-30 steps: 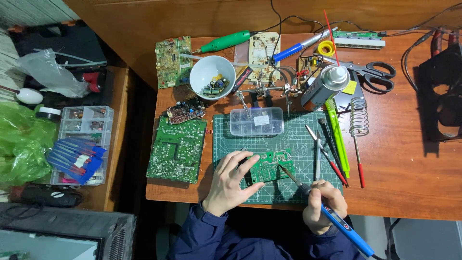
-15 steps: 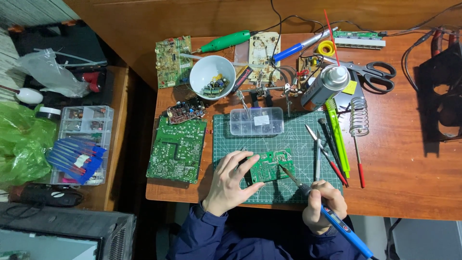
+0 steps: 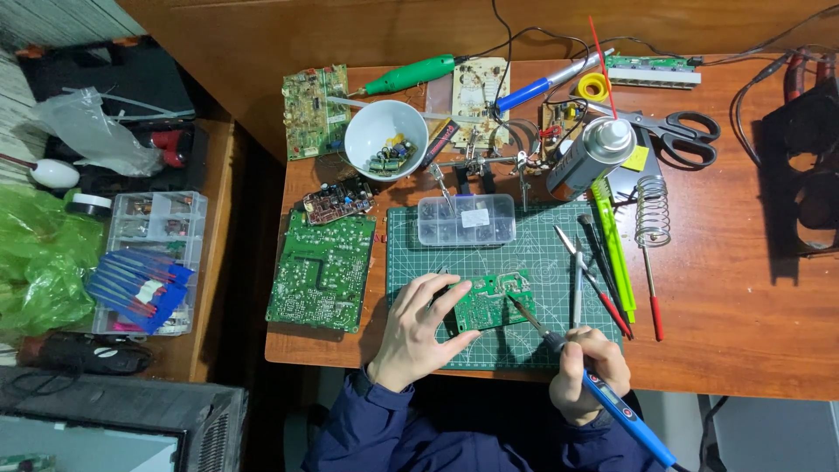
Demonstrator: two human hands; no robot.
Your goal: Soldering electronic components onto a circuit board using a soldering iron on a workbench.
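Note:
My left hand (image 3: 418, 330) rests on the green cutting mat (image 3: 533, 253), its fingers pinning the left edge of a small green circuit board (image 3: 490, 302). A blue-handled soldering iron (image 3: 612, 405) is gripped in my right hand (image 3: 590, 373) near the table's front edge. The iron's thin tip (image 3: 517, 308) reaches up and left onto the right part of the small board.
A clear parts box (image 3: 466, 218) lies at the mat's top. A larger green circuit board (image 3: 321, 271) sits left of the mat. Right of it lie tweezers, pens, a spring stand (image 3: 653, 214), a spray can (image 3: 592, 157), scissors (image 3: 673, 131). A white bowl (image 3: 386, 140) stands behind.

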